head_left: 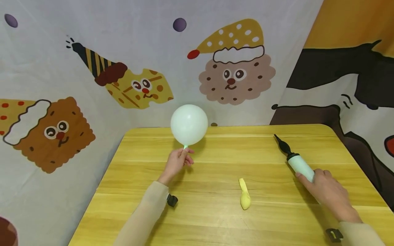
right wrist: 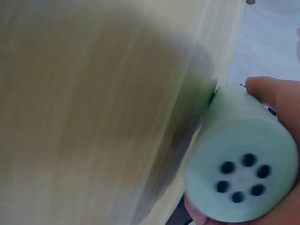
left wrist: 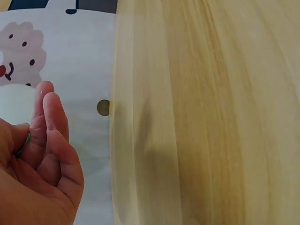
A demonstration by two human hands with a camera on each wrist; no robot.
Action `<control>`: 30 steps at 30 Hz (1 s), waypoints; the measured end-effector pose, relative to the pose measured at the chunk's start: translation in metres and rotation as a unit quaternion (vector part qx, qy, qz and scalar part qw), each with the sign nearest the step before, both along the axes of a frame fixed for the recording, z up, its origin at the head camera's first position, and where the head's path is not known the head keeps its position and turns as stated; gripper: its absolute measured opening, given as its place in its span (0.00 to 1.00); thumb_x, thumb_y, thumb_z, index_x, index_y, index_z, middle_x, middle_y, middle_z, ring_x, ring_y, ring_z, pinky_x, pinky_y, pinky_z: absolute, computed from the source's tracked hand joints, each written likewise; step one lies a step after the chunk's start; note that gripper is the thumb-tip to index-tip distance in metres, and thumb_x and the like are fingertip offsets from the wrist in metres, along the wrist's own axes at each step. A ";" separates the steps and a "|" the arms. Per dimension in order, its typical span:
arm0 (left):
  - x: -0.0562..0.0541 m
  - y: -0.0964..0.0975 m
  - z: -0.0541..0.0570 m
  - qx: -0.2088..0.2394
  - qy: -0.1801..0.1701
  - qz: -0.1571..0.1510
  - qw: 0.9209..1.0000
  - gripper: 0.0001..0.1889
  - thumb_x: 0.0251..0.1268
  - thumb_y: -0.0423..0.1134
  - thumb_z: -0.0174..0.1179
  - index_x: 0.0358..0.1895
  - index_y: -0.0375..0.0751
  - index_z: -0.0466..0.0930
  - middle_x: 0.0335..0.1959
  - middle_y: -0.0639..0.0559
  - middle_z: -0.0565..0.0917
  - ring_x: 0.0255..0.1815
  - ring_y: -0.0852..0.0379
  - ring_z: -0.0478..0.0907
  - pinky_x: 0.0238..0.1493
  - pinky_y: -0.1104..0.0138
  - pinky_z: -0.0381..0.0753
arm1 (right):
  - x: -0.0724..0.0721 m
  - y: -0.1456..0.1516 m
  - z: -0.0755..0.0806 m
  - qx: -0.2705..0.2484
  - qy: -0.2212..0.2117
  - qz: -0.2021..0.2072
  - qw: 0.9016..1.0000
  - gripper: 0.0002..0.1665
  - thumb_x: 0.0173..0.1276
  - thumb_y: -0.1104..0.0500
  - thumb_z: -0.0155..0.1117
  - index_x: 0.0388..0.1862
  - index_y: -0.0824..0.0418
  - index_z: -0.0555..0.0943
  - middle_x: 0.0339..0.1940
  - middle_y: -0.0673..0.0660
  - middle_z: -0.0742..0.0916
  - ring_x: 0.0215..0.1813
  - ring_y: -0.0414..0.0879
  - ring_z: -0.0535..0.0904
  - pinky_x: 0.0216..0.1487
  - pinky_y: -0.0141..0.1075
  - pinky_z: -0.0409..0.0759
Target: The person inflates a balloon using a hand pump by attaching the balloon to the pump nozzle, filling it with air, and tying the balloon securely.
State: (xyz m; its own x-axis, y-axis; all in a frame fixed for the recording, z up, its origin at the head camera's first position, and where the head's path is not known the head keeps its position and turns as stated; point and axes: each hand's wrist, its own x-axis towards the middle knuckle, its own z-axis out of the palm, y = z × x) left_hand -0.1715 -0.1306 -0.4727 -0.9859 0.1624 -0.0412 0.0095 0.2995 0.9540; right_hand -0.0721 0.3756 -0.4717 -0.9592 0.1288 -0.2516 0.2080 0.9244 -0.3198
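A round, inflated pale mint balloon [head_left: 189, 123] stands upright near the table's back edge. My left hand [head_left: 178, 162] pinches its neck between thumb and forefinger, the other fingers loosely bent; in the left wrist view a bit of the green neck [left wrist: 22, 145] shows at the thumb. On the right, my right hand [head_left: 330, 193] grips a mint hand balloon pump [head_left: 300, 166] by its barrel, with the black nozzle pointing to the back left. The right wrist view shows the pump's end face [right wrist: 241, 180] with several dark holes. Between the hands lies a limp yellow balloon [head_left: 245, 200].
The wooden table [head_left: 209, 218] reaches back to a fabric backdrop [head_left: 147, 27] printed with cartoon biscuits and cheese. A black wrist mount [head_left: 172, 200] sits on the left sleeve, another [head_left: 334, 235] by the right cuff.
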 end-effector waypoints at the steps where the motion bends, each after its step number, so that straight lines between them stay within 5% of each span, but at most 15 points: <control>1: 0.000 0.001 0.000 -0.001 0.003 -0.002 1.000 0.20 0.87 0.39 0.45 0.53 0.23 0.81 0.27 0.46 0.86 0.28 0.46 0.84 0.38 0.47 0.86 | 0.000 0.001 0.000 0.002 -0.002 -0.001 1.000 0.57 0.75 0.23 0.43 0.49 0.82 0.69 0.36 0.71 0.75 0.28 0.56 0.72 0.22 0.43 0.68; 9: 0.000 0.004 0.002 -0.009 0.013 -0.015 1.000 0.20 0.87 0.38 0.45 0.52 0.22 0.81 0.26 0.44 0.85 0.31 0.38 0.85 0.40 0.45 0.86 | 0.001 0.002 -0.001 0.023 0.015 0.001 1.000 0.58 0.72 0.21 0.47 0.51 0.82 0.69 0.36 0.72 0.75 0.31 0.59 0.71 0.23 0.45 0.67; 15: 0.001 0.005 0.003 -0.020 0.011 -0.022 0.999 0.20 0.87 0.38 0.45 0.52 0.23 0.81 0.26 0.45 0.85 0.28 0.46 0.84 0.40 0.44 0.86 | 0.007 -0.014 0.004 0.070 0.129 0.005 0.989 0.58 0.70 0.26 0.60 0.66 0.81 0.67 0.55 0.83 0.72 0.48 0.81 0.71 0.34 0.68 0.71; 19: 0.001 0.007 0.004 -0.022 0.011 -0.028 0.999 0.19 0.87 0.37 0.45 0.51 0.22 0.81 0.25 0.46 0.85 0.26 0.53 0.83 0.40 0.44 0.86 | 0.011 -0.037 0.016 0.074 0.216 0.023 0.973 0.46 0.69 0.39 0.69 0.65 0.76 0.71 0.60 0.80 0.75 0.55 0.82 0.69 0.38 0.74 0.70; 24: 0.002 0.011 0.003 -0.026 0.012 -0.043 0.999 0.20 0.87 0.38 0.44 0.51 0.22 0.81 0.25 0.46 0.85 0.25 0.56 0.82 0.40 0.44 0.86 | 0.013 -0.075 0.033 0.023 0.262 0.070 0.962 0.33 0.74 0.47 0.66 0.63 0.72 0.76 0.61 0.76 0.79 0.58 0.78 0.73 0.46 0.73 0.72; 30: 0.006 0.020 0.003 -0.036 0.018 -0.054 0.998 0.18 0.86 0.36 0.46 0.50 0.23 0.82 0.24 0.46 0.85 0.25 0.55 0.82 0.39 0.45 0.87 | 0.009 -0.123 0.044 -0.104 0.233 0.106 0.961 0.26 0.81 0.48 0.59 0.65 0.67 0.79 0.63 0.71 0.81 0.62 0.71 0.77 0.55 0.67 0.75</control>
